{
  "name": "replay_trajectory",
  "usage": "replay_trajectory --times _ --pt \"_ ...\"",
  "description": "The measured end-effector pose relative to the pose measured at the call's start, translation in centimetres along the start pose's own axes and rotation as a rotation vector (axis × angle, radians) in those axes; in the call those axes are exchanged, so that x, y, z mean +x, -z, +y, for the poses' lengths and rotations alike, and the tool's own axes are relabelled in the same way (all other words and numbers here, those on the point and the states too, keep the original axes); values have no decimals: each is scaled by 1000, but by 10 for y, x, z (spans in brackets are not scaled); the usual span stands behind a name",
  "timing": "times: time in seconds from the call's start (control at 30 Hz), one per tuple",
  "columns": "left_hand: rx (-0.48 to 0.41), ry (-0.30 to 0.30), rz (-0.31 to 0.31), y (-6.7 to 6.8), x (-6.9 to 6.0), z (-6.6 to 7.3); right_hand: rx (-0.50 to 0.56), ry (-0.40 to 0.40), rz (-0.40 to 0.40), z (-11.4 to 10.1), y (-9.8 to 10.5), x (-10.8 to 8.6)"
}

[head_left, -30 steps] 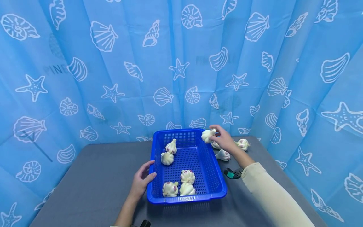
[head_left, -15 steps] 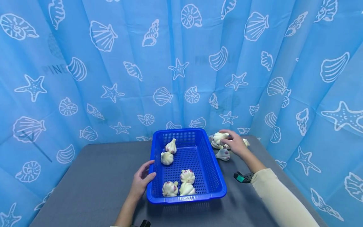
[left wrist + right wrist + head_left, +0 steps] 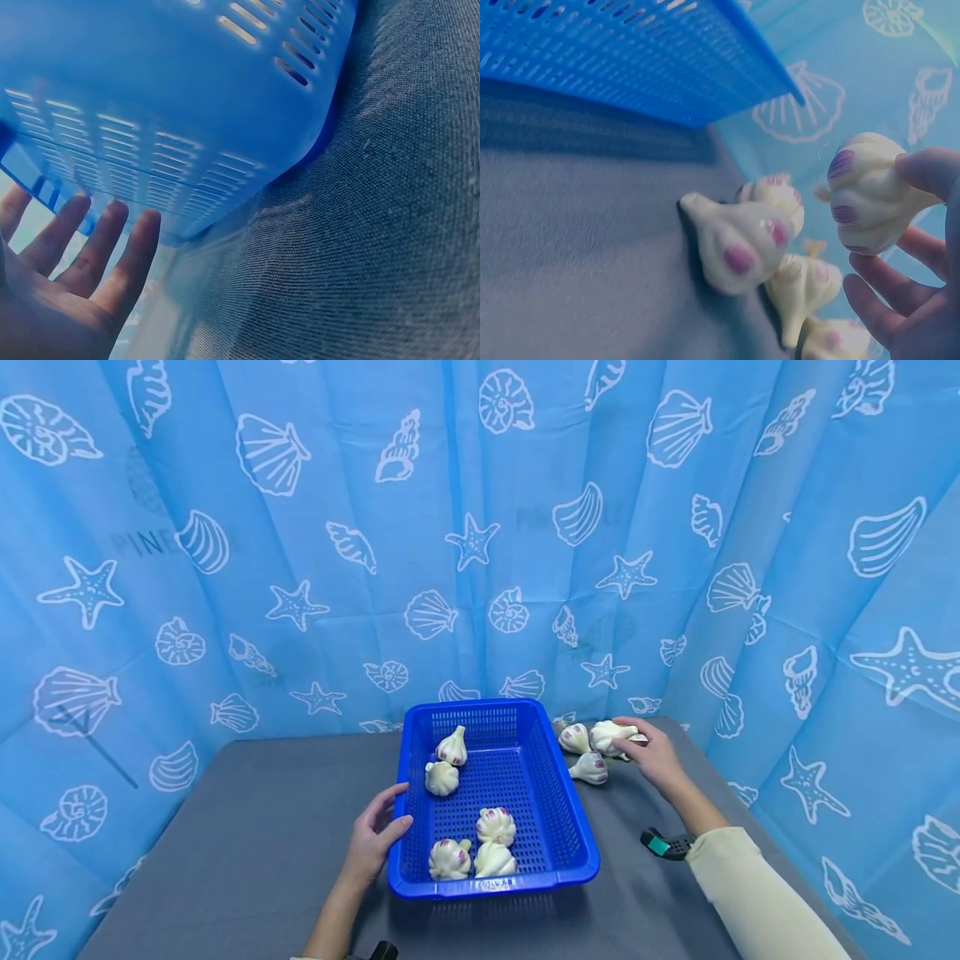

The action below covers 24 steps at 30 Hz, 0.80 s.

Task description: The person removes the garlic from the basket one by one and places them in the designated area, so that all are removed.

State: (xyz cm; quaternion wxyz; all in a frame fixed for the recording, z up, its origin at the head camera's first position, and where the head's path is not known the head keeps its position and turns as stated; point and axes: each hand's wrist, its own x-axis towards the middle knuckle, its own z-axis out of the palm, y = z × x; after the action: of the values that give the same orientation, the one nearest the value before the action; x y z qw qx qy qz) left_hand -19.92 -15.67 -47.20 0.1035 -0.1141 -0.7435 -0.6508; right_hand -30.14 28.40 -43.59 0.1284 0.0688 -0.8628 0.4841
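My right hand [image 3: 654, 756] pinches a white garlic bulb [image 3: 609, 737] above the table, to the right of the basket. In the right wrist view, purple patches mark that held bulb [image 3: 870, 191], between thumb and fingers. Other garlic bulbs lie just below and beside it, among them one garlic bulb [image 3: 590, 768] with its stem toward the basket and another garlic bulb [image 3: 574, 738] behind. My left hand [image 3: 372, 839] holds the left rim of the blue plastic basket [image 3: 581, 860], thumb on the rim and fingers along the outside. Several garlic bulbs [image 3: 496, 827] lie inside the basket.
A grey cloth covers the table [image 3: 300, 827]. Behind and at the sides hangs a blue curtain [image 3: 337, 610] with white shell prints, close to the table's back edge. Each wrist wears a black strap, the right strap [image 3: 667, 845] with a green patch.
My right hand has carried the garlic bulb from above the basket's right rim rightward and down to the bulbs on the table. The left hand and basket have stayed put.
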Motion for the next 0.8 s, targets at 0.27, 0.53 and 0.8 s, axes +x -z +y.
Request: replay_trajectory --times 0.27,0.53,0.8 --pt "-7 -4 2 0 0 -1 32 -75 36 19 5 -10" --pt "3 10 5 0 0 0 69 -141 58 39 7 -19" --pt "-12 13 -5 0 -1 0 85 -197 81 49 11 -24"
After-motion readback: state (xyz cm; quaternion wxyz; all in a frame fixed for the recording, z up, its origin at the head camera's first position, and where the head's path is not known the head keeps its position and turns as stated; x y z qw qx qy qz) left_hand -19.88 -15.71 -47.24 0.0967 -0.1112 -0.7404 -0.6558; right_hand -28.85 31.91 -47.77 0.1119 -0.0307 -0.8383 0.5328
